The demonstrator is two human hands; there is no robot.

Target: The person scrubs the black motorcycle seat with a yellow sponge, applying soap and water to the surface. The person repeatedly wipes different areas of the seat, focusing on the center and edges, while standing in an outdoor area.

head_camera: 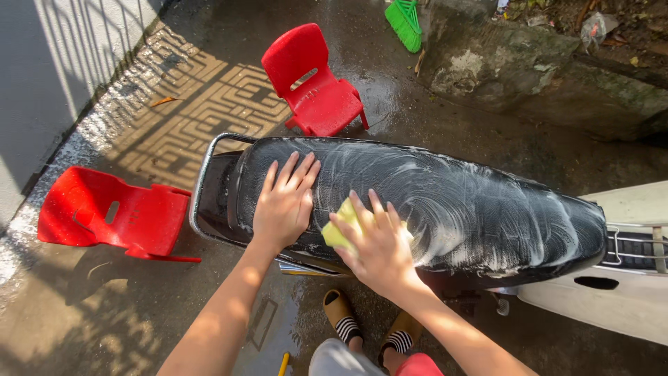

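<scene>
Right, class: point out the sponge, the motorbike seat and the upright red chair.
sponge (339,226), head view, yellow corner beside the right hand's fingers.
motorbike seat (487,209), head view, soapy black top.
upright red chair (327,104), head view, its seat.

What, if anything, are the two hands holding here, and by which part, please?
The right hand presses a yellow sponge against the soapy black seat, covering its right part. The left hand lies flat on the seat, holding nothing.

Both forearms are seen bare, with no sleeves, rings or watch on the left hand (283,202) or right hand (379,247). Tan slide sandals (339,306) are worn over black-and-white striped socks (400,341). A light grey and red garment (376,362) is visible at the lower edge.
</scene>
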